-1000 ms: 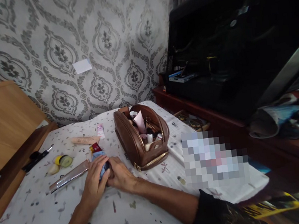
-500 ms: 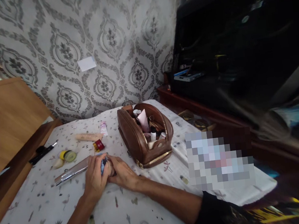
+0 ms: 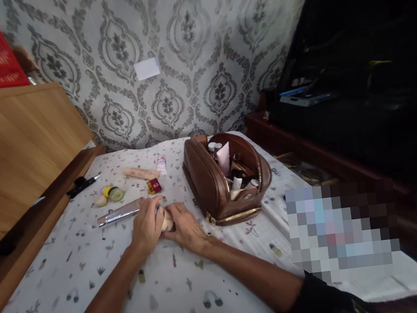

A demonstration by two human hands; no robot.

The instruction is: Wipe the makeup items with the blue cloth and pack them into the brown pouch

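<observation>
Nearest: the left hand [image 3: 148,227] and right hand [image 3: 187,229] are meeting over the cloth [image 3: 167,292], both gripping a small cream item [image 3: 167,222] between them. Fingers are hiding most of it; exact shape is not showing. Risk — it could be dropping if both grips are loosening together.

The silver tube [image 3: 120,213] is lying by the left hand; a stray knuckle could be pushing it askew.

The bag [image 3: 206,184] is standing open, right of the hands. Its pale tube [image 3: 224,158] is leaning upright; a knock could be toppling it.

Farther: the red box [image 3: 155,185] and round tub [image 3: 116,194] are resting loose — a tugged cloth could be shifting both.
</observation>
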